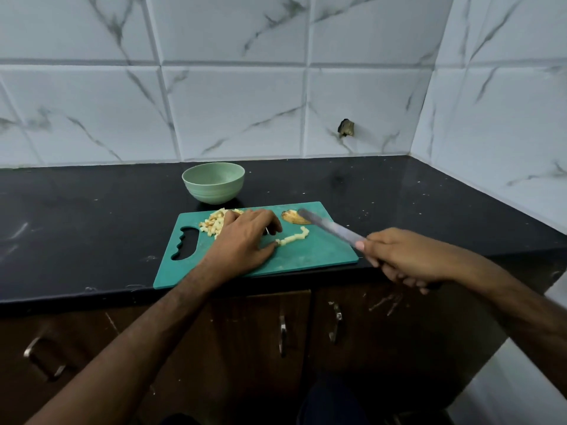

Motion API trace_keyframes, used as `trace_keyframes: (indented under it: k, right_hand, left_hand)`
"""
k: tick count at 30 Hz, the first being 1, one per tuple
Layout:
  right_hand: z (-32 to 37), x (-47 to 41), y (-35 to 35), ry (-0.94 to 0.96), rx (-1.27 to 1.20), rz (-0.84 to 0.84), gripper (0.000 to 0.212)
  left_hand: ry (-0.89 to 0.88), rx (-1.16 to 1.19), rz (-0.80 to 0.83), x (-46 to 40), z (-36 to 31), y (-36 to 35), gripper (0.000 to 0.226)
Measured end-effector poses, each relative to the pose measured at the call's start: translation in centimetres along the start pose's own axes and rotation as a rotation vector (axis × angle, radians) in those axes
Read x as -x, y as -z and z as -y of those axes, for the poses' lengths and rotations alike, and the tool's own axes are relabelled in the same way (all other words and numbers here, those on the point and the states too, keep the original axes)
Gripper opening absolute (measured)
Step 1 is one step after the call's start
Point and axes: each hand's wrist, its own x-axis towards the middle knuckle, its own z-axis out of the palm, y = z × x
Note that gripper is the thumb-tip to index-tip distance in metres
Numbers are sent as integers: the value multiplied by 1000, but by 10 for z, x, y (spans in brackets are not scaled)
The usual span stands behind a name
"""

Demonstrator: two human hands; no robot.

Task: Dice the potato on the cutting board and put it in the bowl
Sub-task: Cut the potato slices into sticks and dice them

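Observation:
A green cutting board (316, 256) lies at the counter's front edge. A pile of diced potato (213, 225) sits at its back left, partly hidden by my left hand. A short row of potato cubes (296, 237) lies mid-board. A potato slice with skin (294, 216) rests at the back right. My left hand (245, 237) lies flat on the board, its thumb tip touching the row's left end. My right hand (405, 259) grips a knife (329, 227), whose blurred blade hovers over the slice. The pale green bowl (213, 182) stands behind the board and looks empty.
The black counter (92, 216) meets tiled walls behind and at the right. A small dark fitting (346, 127) sticks out of the back wall. Brown cabinet doors with metal handles (282, 334) lie below the counter edge.

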Motion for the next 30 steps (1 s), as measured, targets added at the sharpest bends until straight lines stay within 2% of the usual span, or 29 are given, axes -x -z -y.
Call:
trace_keyframes:
  k: [2, 6, 10, 13, 15, 19, 25, 30]
  right_hand:
    - [-11, -16, 3, 68, -126, -65, 42]
    - [-28, -53, -5, 171, -369, -214, 42]
    - [-26, -86, -13, 215, -531, -360, 42]
    - [-22, -102, -13, 233, -553, -388, 41]
    - [-23, -108, -12, 234, -554, -386, 41]
    - [-28, -113, -12, 253, -586, -371, 42]
    - [-29, -114, -13, 270, -571, -346, 42]
    - [-28, -112, -15, 287, -557, -365, 41]
  left_hand:
    - [-37, -18, 46, -1, 1, -2, 17]
    - [-205, -249, 195, -15, -5, -6, 42]
    - [-293, -274, 299, -39, -14, -11, 57]
    - [-340, -269, 364, -51, -16, -17, 60]
    - [-350, -252, 352, -53, -13, -20, 56]
    - [-376, -265, 200, -47, 2, -19, 46]
    - [-322, -399, 151, -43, 31, -6, 42]
    - [-165, -314, 70, -48, 38, 5, 4]
